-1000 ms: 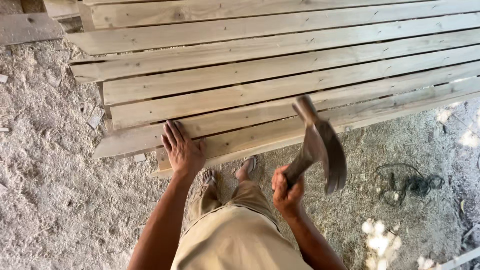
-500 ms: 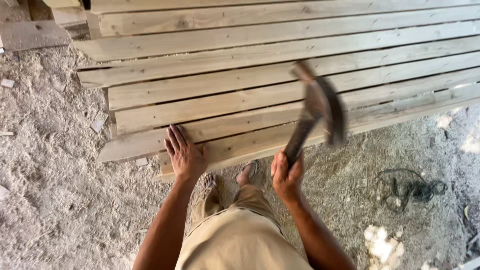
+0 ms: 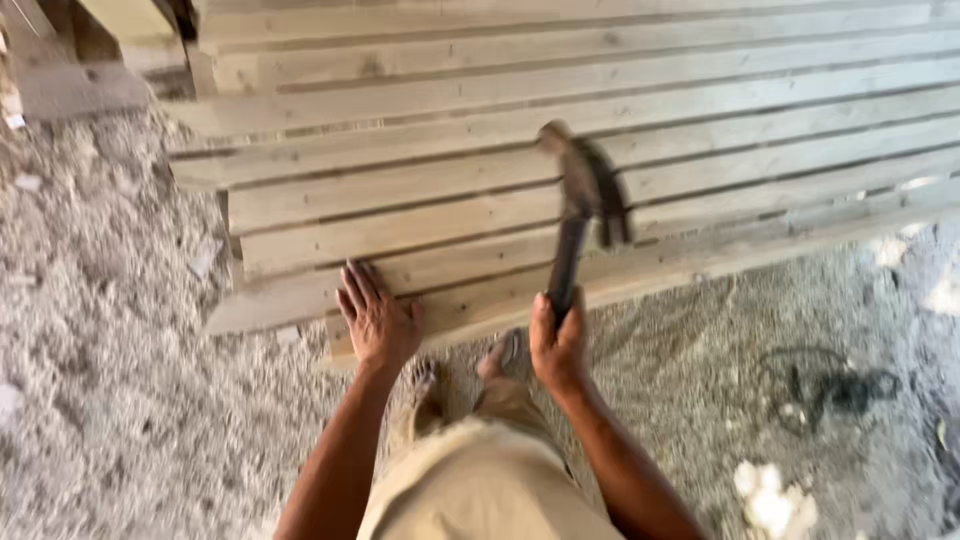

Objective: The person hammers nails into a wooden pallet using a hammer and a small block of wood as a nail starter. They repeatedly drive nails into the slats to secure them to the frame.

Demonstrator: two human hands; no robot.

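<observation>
Item one: my right hand, fingers wrapped tight round the dark handle of a hammer; its blurred head sits over the planks, seemingly mid-swing. Item two: my left hand, fingers spread flat, holding nothing, pressing the nearest plank by its front edge. Planks lie side by side, gaps showing; whether any are fastened I cannot tell. Surround: sawdust-strewn ground, dark cable at right.
</observation>
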